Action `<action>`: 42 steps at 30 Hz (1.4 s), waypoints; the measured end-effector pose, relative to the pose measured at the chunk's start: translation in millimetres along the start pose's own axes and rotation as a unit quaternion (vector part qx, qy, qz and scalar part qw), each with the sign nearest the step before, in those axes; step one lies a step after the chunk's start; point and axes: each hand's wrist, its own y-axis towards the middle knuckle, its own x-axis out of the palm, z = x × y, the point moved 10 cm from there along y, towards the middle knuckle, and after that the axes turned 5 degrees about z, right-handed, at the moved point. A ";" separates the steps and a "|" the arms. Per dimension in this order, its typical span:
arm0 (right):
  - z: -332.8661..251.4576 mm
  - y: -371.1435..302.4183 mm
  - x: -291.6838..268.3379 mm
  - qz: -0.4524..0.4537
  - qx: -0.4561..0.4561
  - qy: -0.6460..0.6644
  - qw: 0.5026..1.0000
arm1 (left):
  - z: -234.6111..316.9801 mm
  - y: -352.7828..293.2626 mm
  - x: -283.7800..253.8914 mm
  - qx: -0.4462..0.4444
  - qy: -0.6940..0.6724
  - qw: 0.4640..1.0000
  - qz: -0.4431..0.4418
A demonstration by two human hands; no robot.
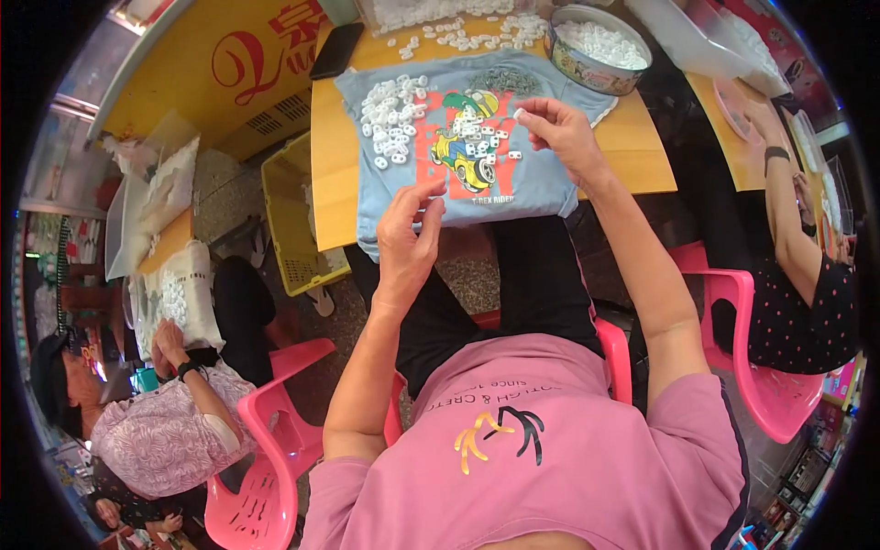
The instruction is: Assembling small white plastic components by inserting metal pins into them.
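Observation:
A blue printed cloth [541, 197], which looks like a folded T-shirt, lies over the table in front of me. My right hand [564, 137] pinches a small white plastic piece [521, 115] between thumb and fingertips, above the cloth's right part. Lower and to the left, my left hand [411, 234] hovers at the cloth's near edge, fingers loosely bent and apart, with nothing visible in them. Between the hands lies a loose group of white pieces with dark spots [481, 142]. A pile of white oval pieces [390, 119] sits at left, and small dark-grey parts [507, 82] lie at the back.
A round tin [596, 81] of white pieces stands at the back right of the wooden table [632, 151]. A black phone [337, 50] rests at the back left. Below stands a yellow crate [284, 211]. People sit on both sides, near pink chairs [747, 339].

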 end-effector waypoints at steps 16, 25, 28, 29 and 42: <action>6.7 -11.7 -20.7 0.076 -0.052 -0.069 0.993 | -33.8 34.1 -17.9 -0.080 -0.046 0.996 0.019; -7.6 -52.6 29.5 0.004 0.020 0.070 0.997 | -12.6 29.0 76.5 -0.088 -0.201 0.976 -0.019; -3.8 -61.7 31.9 0.005 0.013 0.038 0.999 | -13.6 27.6 76.7 -0.071 -0.207 0.976 0.000; -1.6 -64.3 32.5 0.007 0.017 0.039 0.999 | -15.0 26.8 76.8 -0.075 -0.207 0.976 -0.002; -29.7 -22.2 18.8 -0.058 -0.108 -0.193 0.973 | -25.7 40.4 86.1 -0.171 -0.280 0.944 -0.031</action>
